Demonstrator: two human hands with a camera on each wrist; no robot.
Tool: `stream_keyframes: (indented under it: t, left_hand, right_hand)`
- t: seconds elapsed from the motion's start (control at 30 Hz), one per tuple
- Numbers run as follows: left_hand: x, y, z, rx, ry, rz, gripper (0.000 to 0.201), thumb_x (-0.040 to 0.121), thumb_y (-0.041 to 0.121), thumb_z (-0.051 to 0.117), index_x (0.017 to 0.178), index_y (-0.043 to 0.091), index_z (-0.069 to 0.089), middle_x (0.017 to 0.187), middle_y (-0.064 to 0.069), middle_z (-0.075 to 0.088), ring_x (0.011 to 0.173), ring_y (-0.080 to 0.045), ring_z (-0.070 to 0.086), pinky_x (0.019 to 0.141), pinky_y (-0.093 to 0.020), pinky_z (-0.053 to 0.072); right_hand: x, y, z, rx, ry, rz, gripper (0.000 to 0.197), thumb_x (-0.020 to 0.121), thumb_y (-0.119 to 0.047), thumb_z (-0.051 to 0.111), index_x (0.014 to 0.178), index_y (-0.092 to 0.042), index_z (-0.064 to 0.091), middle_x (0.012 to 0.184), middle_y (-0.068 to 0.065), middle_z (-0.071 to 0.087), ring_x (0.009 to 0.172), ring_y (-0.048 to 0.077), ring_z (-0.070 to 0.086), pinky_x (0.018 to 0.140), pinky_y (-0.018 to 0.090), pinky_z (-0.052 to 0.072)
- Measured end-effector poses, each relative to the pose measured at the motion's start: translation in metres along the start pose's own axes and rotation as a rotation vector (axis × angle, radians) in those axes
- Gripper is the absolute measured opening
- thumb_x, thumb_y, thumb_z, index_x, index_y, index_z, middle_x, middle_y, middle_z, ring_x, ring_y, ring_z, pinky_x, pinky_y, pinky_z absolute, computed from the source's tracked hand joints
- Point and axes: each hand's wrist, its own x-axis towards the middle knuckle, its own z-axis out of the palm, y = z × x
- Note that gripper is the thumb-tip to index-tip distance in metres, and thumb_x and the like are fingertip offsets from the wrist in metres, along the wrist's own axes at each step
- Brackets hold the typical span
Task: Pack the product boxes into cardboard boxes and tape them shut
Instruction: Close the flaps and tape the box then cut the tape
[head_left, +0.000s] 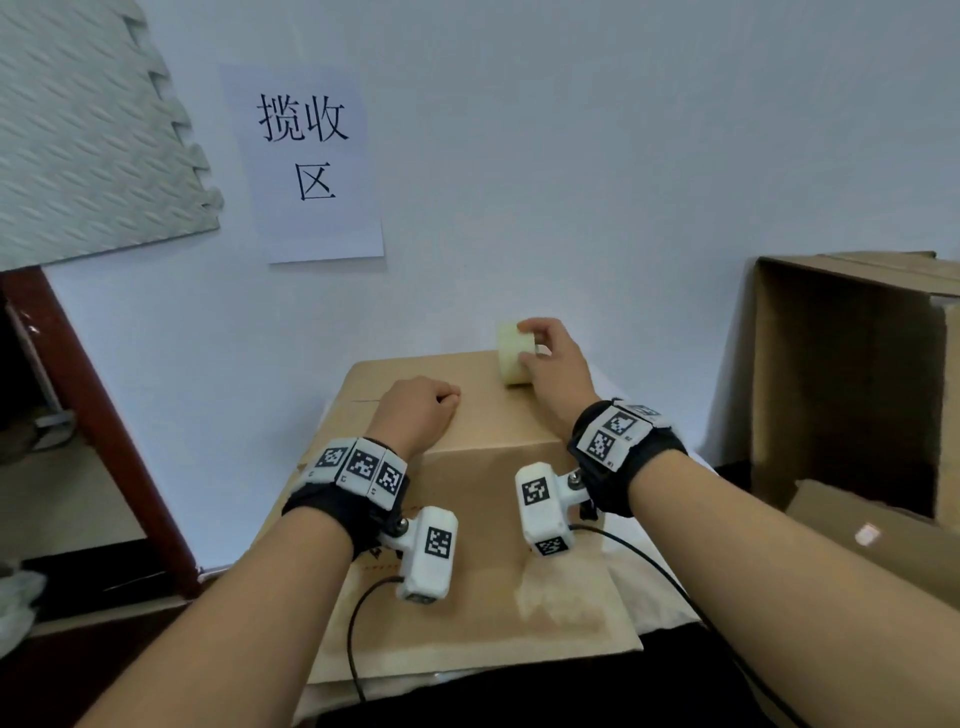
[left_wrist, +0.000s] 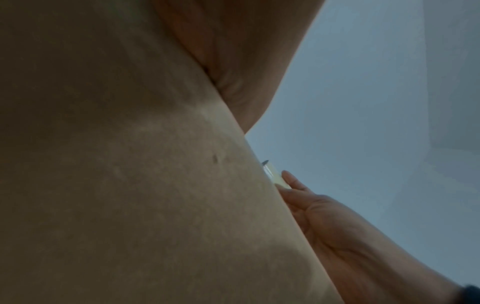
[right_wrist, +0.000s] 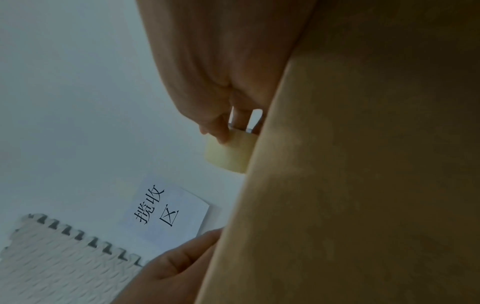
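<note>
A closed brown cardboard box (head_left: 467, 525) stands in front of me against the white wall. My right hand (head_left: 550, 358) grips a pale yellow tape roll (head_left: 511, 353) that stands on edge at the far right of the box top. In the right wrist view its fingers (right_wrist: 207, 86) curl over the tape roll (right_wrist: 228, 156). My left hand (head_left: 415, 410) rests on the middle of the box top with its fingers curled under; I see nothing held in it. In the left wrist view the box side (left_wrist: 130, 164) fills most of the picture. No product boxes are visible.
An open empty cardboard box (head_left: 852, 374) lies on its side at the right, with a flat cardboard piece (head_left: 872, 535) in front of it. A paper sign (head_left: 306, 161) and a grey foam mat (head_left: 88, 140) hang on the wall. A dark red frame (head_left: 104, 431) stands at the left.
</note>
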Motion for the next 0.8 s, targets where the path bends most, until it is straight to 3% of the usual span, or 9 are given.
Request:
stream_keyframes:
  t: [0.07, 0.17, 0.37, 0.43, 0.53, 0.67, 0.8]
  left_hand:
    - [0.000, 0.001, 0.001, 0.021, 0.005, 0.009, 0.031, 0.098, 0.026, 0.045, 0.120, 0.018, 0.066, 0.128, -0.001, 0.061, 0.120, -0.022, 0.053, 0.098, -0.027, 0.039]
    - [0.001, -0.001, 0.001, 0.034, -0.029, 0.014, 0.032, 0.099, 0.026, 0.044, 0.124, 0.018, 0.063, 0.132, -0.001, 0.059, 0.122, -0.022, 0.051, 0.100, -0.028, 0.037]
    - [0.012, 0.005, -0.024, 0.044, -0.159, 0.007, 0.038, 0.095, 0.022, 0.053, 0.133, 0.021, 0.055, 0.139, -0.001, 0.051, 0.128, -0.019, 0.045, 0.103, -0.024, 0.030]
    - [0.022, 0.015, -0.034, -0.032, -0.093, 0.045, 0.043, 0.093, 0.018, 0.056, 0.135, 0.022, 0.051, 0.140, 0.000, 0.050, 0.125, -0.017, 0.049, 0.104, -0.026, 0.033]
    - [0.037, 0.035, -0.042, -0.079, 0.015, 0.196, 0.045, 0.091, 0.013, 0.058, 0.134, 0.020, 0.051, 0.131, 0.002, 0.056, 0.113, -0.012, 0.055, 0.095, -0.019, 0.037]
    - [0.051, 0.053, -0.036, 0.048, -0.032, 0.340, 0.033, 0.088, 0.015, 0.061, 0.121, 0.018, 0.061, 0.119, -0.001, 0.058, 0.108, -0.016, 0.053, 0.092, -0.024, 0.039]
    - [0.057, 0.057, -0.029, 0.084, 0.003, 0.379, 0.022, 0.085, 0.019, 0.066, 0.106, 0.014, 0.065, 0.105, -0.004, 0.059, 0.098, -0.017, 0.054, 0.085, -0.024, 0.040]
  right_hand:
    - [0.000, 0.002, 0.001, -0.042, -0.035, 0.018, 0.039, 0.086, -0.004, 0.048, 0.099, -0.041, 0.050, 0.112, 0.000, 0.059, 0.101, 0.021, 0.057, 0.089, 0.036, 0.049]
    - [0.001, 0.009, 0.005, -0.105, -0.050, 0.045, 0.041, 0.081, -0.011, 0.050, 0.089, -0.051, 0.049, 0.110, 0.009, 0.061, 0.101, 0.025, 0.058, 0.090, 0.047, 0.049]
    - [0.001, 0.007, 0.004, -0.060, -0.050, 0.042, 0.044, 0.082, -0.004, 0.050, 0.084, -0.047, 0.050, 0.102, 0.014, 0.065, 0.093, 0.027, 0.060, 0.081, 0.047, 0.051]
    - [0.001, 0.006, 0.003, -0.041, -0.052, 0.050, 0.044, 0.083, -0.003, 0.049, 0.084, -0.047, 0.051, 0.101, 0.012, 0.065, 0.097, 0.029, 0.061, 0.080, 0.046, 0.054]
    - [0.000, 0.004, 0.001, -0.009, -0.053, 0.062, 0.045, 0.085, -0.001, 0.048, 0.083, -0.046, 0.051, 0.104, 0.009, 0.066, 0.097, 0.028, 0.062, 0.079, 0.042, 0.055]
    - [0.000, 0.005, 0.000, -0.014, -0.063, 0.059, 0.041, 0.085, -0.004, 0.049, 0.086, -0.045, 0.052, 0.104, 0.008, 0.067, 0.094, 0.028, 0.064, 0.080, 0.046, 0.055]
    - [-0.001, 0.004, -0.001, -0.020, -0.077, 0.056, 0.039, 0.087, -0.002, 0.048, 0.090, -0.041, 0.051, 0.102, 0.009, 0.067, 0.095, 0.030, 0.065, 0.083, 0.047, 0.054]
